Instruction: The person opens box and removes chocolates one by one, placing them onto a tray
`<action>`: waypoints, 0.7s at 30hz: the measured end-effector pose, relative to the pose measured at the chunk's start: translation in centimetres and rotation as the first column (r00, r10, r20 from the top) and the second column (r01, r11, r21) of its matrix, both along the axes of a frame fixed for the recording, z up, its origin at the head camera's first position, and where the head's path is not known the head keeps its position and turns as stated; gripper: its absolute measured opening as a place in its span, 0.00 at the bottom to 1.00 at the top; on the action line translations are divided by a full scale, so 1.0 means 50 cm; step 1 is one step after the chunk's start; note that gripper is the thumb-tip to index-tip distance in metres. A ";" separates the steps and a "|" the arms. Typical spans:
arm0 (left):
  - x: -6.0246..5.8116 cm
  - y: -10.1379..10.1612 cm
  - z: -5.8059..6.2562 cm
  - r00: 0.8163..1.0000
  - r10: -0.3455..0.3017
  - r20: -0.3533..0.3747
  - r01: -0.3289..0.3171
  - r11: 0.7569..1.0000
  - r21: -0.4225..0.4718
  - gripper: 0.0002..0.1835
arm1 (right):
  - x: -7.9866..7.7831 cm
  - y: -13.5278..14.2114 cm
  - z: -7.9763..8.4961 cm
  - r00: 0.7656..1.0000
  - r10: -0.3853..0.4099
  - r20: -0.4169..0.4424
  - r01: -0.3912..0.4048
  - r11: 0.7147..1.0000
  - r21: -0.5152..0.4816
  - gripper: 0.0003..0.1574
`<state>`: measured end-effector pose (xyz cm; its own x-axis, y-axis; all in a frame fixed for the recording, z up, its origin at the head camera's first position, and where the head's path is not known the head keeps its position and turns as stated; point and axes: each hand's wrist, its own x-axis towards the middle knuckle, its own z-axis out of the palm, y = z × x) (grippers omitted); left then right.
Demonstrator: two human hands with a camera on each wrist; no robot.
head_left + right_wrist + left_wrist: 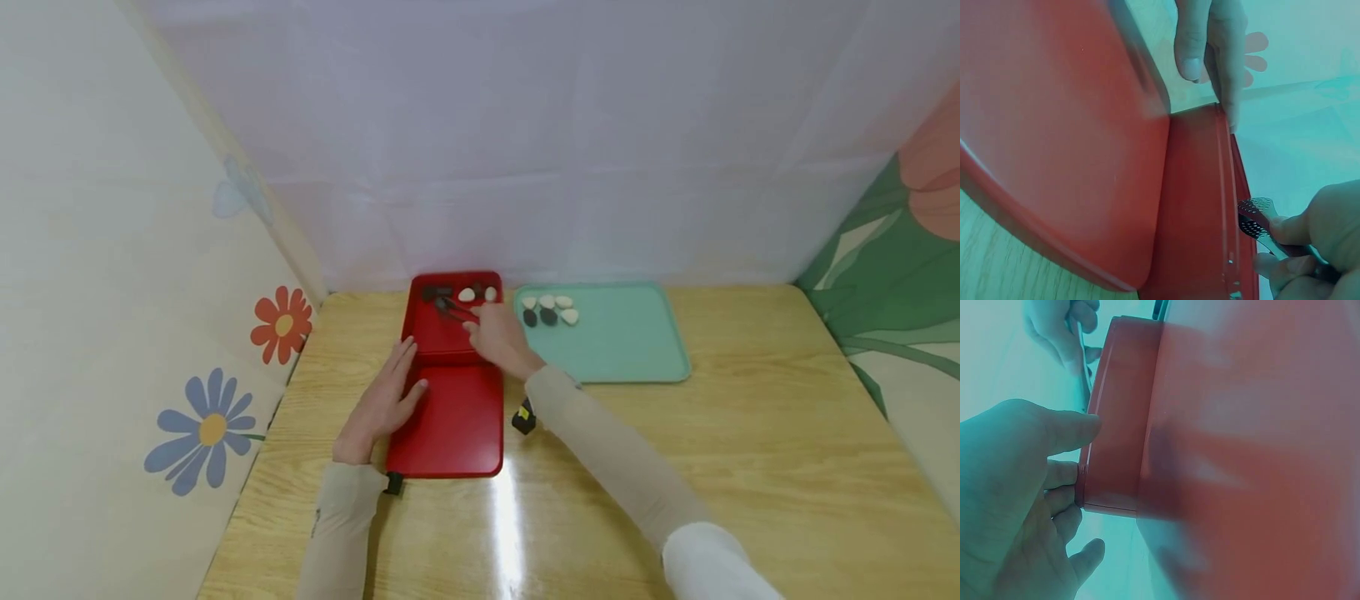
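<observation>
In the head view, my right hand (501,337) reaches over the red box (431,337) and grips a pair of tongs (450,308). The right wrist view shows the tongs' perforated metal ends (1257,215) near the box rim, slightly apart. Dark and white stones (467,294) lie along the far side of the box. My left hand (382,404) is at the box's near left corner, fingers extended, fingertips at the wall. Its thumb (1075,428) overlaps the front wall in the left wrist view.
The red lid (450,429) lies open towards me, joined to the box. To the right sits a turquoise tray (622,342) with several white and black stones (549,316) at its far left. A pale curtain (562,150) hangs behind the wooden table (750,417).
</observation>
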<state>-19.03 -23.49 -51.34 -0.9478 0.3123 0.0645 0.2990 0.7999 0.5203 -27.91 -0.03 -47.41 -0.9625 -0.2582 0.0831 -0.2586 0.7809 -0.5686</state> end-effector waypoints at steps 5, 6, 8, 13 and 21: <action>-0.001 -0.001 0.002 1.000 0.000 -0.011 0.000 1.000 -0.002 0.39 | 0.011 0.018 0.006 1.000 0.015 -0.023 -0.016 0.999 -0.036 0.25; 0.000 -0.001 0.002 1.000 -0.001 -0.014 0.001 1.000 -0.002 0.39 | 0.014 0.022 0.007 0.999 0.019 -0.030 -0.020 0.999 -0.039 0.24; 0.001 -0.001 0.001 1.000 -0.002 -0.018 0.002 1.000 0.001 0.39 | 0.023 0.031 0.008 0.999 0.027 -0.037 -0.029 0.998 -0.055 0.23; 0.002 -0.001 0.000 1.000 -0.003 -0.016 0.003 1.000 0.007 0.40 | 0.048 0.058 0.012 0.999 0.023 -0.034 -0.028 0.988 -0.153 0.24; 0.000 0.000 0.002 1.000 -0.009 -0.009 0.009 1.000 0.007 0.40 | 0.076 0.100 -0.003 0.996 0.023 -0.090 -0.046 0.963 -0.266 0.11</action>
<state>-19.05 -23.51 -51.25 -0.9443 0.3203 0.0754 0.3110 0.7937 0.5228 -24.12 4.97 -47.56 -0.9399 -0.2481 0.2348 -0.3390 0.5931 -0.7302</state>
